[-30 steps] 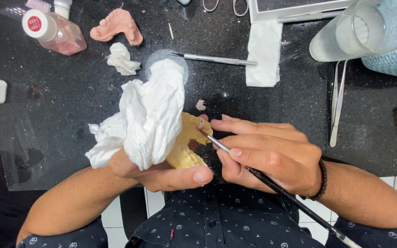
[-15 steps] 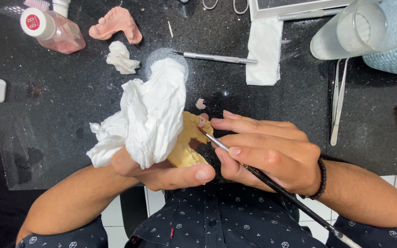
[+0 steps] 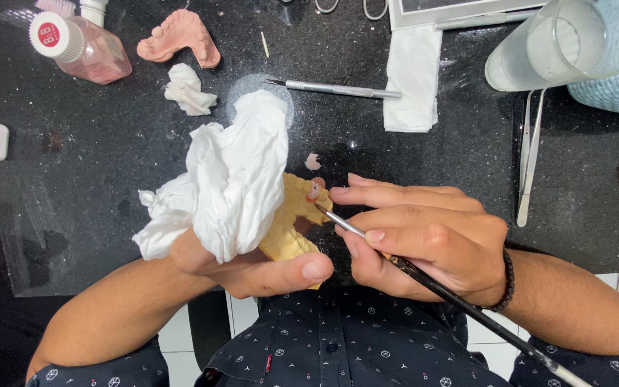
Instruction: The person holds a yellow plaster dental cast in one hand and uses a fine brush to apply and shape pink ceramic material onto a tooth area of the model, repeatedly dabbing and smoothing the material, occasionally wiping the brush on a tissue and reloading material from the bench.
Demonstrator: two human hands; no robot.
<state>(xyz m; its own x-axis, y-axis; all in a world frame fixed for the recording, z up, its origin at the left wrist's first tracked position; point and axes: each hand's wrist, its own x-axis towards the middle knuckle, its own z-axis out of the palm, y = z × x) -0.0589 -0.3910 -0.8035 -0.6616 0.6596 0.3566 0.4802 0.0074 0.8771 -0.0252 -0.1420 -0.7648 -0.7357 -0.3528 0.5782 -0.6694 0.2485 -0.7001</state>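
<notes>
Head view: our left hand (image 3: 252, 269) grips the yellow cast (image 3: 291, 222) and tissue (image 3: 231, 179) above the surface (image 3: 109, 158); our right hand (image 3: 424, 240) pinches a brush (image 3: 424, 276). Stiff, brittle, we judge; hold its base.

The person wore a dark navy, short-sleeved shirt printed all over with small pale hexagon-like motifs, buttoned down the front with dark buttons, and a tiny red tab sat beside the placket. The sleeves ended above the elbows, leaving both forearms bare. A bracelet of small dark beads circled the wrist of the right hand (image 3: 431, 244). The left hand (image 3: 252, 269) carried no ring or band, and its nails were short and unpainted.
</notes>
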